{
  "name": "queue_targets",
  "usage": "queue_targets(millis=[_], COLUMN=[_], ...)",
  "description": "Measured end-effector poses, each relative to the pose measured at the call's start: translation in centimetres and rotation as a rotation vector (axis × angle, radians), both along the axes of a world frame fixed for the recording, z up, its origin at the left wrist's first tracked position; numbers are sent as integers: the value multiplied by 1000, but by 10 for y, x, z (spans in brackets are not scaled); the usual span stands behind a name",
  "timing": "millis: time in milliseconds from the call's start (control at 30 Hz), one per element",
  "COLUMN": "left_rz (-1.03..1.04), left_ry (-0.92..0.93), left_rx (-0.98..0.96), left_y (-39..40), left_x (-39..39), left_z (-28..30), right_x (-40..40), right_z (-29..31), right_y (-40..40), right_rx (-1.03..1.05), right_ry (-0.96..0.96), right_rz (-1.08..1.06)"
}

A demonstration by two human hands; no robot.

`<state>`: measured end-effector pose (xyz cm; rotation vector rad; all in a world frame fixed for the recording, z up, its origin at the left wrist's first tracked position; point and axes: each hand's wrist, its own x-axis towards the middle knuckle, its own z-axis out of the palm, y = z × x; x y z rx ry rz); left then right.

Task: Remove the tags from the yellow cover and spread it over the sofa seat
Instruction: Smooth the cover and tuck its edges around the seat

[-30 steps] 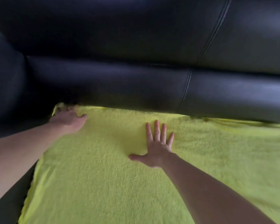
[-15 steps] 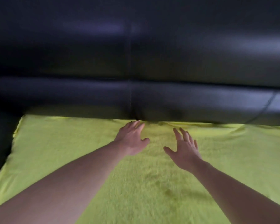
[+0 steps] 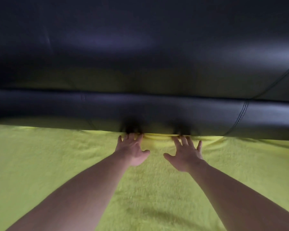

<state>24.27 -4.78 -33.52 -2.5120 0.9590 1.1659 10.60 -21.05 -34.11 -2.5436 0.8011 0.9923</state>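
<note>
Moved from 9 o'clock to middle, left hand [image 3: 132,151] and right hand [image 3: 185,155], fingers [image 3: 176,141] spread, tucking yellow cover [image 3: 40,164] under sofa back [image 3: 140,112].

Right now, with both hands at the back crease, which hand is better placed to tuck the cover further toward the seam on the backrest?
Right, probably. The right hand lies nearer the stitched seam, fingers straight at the yellow cover's back edge. The left hand sits further left, so it suits the opposite stretch.

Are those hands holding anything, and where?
Nothing is gripped. Both the left hand and right hand press flat-fingered on the yellow cover's back edge, by the sofa backrest.
</note>
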Motion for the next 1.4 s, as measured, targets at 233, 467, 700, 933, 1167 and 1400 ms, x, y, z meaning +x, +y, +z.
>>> queue_targets(millis=[233, 467, 700, 933, 1167, 1400], left_rz=[9, -14, -94, -170, -187, -142], left_ry=[-30, -31, -33, -8, 20, 70], left_rx=[101, 16, -14, -299, -166, -74], left_y=[-25, 10, 33, -10, -36, -42], left_x=[0, -19, -28, -27, -38, -35], left_z=[-12, -20, -13, 2, -8, -4], right_x=[2, -27, -62, -11, 25, 29], right_z=[-14, -17, -14, -7, -15, -12], right_y=[-16, -13, 9, 11, -2, -12], right_rx=[22, 22, -26, 43, 42, 109], right_ry=[55, -4, -122, -176, 44, -10], right_rz=[-12, 23, -8, -31, -110, -153])
